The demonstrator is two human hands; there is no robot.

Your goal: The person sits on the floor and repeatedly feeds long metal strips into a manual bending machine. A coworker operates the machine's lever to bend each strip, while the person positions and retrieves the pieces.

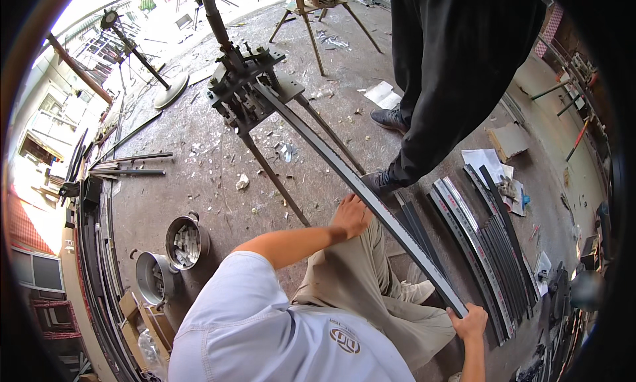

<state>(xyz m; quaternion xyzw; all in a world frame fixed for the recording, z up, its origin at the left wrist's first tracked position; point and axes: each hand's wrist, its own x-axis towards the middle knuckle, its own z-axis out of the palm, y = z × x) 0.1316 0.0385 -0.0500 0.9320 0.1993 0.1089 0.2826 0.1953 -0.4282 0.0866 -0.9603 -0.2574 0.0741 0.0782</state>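
A long, slightly curved dark metal strip (391,219) runs from a bending machine (245,84) on a legged stand down toward me. My left hand (351,215) grips the strip near its middle, just above my knee in beige trousers. My right hand (470,321) holds the strip's near end at the lower right. The strip's far end sits inside the machine's rollers.
A person in black clothes (450,84) stands just past the strip, shoes (381,180) near it. Several curved metal strips (483,249) lie on the floor at right. Two metal pots (185,243) of small pieces stand at left. Rods (132,163) and scraps litter the concrete floor.
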